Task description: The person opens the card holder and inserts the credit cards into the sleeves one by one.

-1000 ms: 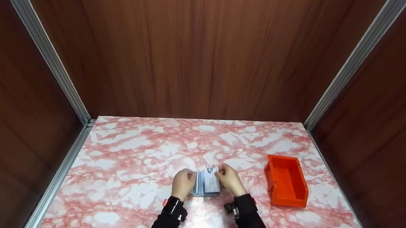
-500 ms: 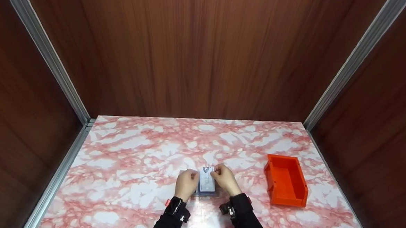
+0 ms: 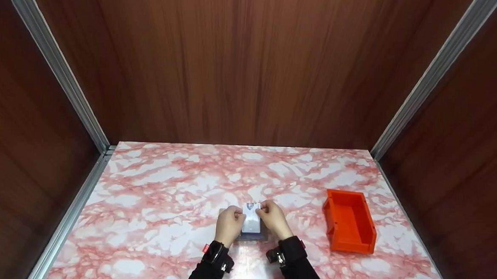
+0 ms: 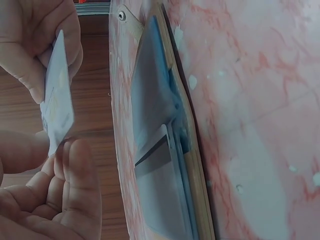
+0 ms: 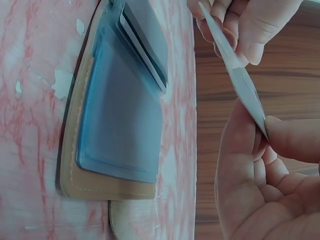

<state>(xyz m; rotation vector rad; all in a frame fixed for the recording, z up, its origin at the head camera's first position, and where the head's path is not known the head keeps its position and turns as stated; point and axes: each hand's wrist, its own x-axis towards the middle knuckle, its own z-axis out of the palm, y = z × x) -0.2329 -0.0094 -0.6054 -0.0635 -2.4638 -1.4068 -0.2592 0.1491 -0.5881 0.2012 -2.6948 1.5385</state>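
A white card with a small dark emblem near its top is held up over an opened card holder. My left hand pinches the card's left edge between thumb and fingers. At the opposite edge my right hand pinches it the same way. Both wrist views show the card apart from the holder, raised above it. The holder lies flat on the table, with a tan stitched cover and bluish clear sleeves. A snap strap sticks out from its side. In the head view card and hands hide much of the holder.
An orange-red plastic bin stands on the right part of the pink-and-white marbled table. Dark wood-grain panels close off the back and both sides, with metal rails at the corners.
The card has moved left from above the holder's right side. My left hand has shifted right, from the holder's left part to the card's edge. The right hand has moved slightly left with the card.
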